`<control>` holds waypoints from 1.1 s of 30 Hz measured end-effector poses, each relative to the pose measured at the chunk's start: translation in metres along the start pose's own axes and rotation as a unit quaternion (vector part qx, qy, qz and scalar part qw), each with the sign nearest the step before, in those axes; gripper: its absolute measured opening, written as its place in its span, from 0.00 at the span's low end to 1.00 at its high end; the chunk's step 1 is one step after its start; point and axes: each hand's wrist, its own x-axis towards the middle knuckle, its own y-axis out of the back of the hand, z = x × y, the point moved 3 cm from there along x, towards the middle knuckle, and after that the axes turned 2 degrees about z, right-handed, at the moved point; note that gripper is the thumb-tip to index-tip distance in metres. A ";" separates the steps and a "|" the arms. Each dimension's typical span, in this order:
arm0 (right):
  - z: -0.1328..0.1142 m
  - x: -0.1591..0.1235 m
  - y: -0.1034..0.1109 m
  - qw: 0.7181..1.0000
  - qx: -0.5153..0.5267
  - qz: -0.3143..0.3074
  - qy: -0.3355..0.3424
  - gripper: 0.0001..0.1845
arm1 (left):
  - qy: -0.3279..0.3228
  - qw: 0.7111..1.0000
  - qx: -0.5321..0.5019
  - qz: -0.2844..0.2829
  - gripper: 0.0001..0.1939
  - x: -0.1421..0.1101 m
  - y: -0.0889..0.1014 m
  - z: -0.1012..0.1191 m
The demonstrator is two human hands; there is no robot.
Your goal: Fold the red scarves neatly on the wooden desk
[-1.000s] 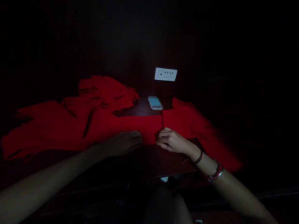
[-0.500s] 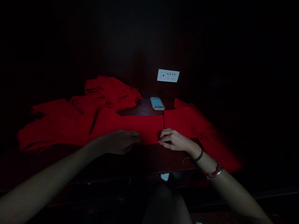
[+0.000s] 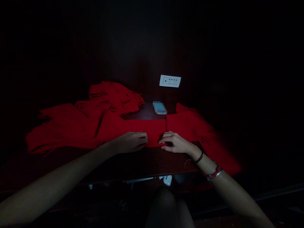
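A red fringed scarf (image 3: pixel 155 128) lies across the dark wooden tabletop, its middle part laid flat in a folded band. My left hand (image 3: pixel 133 141), with a ring on one finger, is closed on the near edge of this band. To its right, my right hand (image 3: pixel 176 142) rests at the same edge, beside a vertical fold line. Its thumb and fingers are slightly apart, with the fingertips touching the cloth. The scarf's right part spreads into shadow under and beyond my right forearm.
Bunched red cloth (image 3: pixel 111 95) with fringe is heaped at the back left. A phone (image 3: pixel 159 108) lies behind the band. On the dark wall is a white socket plate (image 3: pixel 170 81). A small white case (image 3: pixel 167 180) sits below the table's front edge, above my knees.
My left hand has slid a little to the right along the near edge. My right thumb and fingers have parted slightly. The camera view has tilted a bit.
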 end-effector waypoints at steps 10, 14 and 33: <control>-0.020 0.022 -0.011 0.990 -0.142 0.017 0.020 0.15 | 0.033 0.999 0.009 -0.022 0.16 -0.005 -0.003 -0.002; -0.019 0.022 -0.011 0.983 -0.180 0.027 0.017 0.14 | 0.043 0.999 -0.004 -0.012 0.15 -0.004 -0.004 -0.005; -0.018 0.027 -0.014 0.984 -0.167 0.069 0.008 0.09 | 0.081 0.994 0.058 0.047 0.08 -0.001 -0.008 0.002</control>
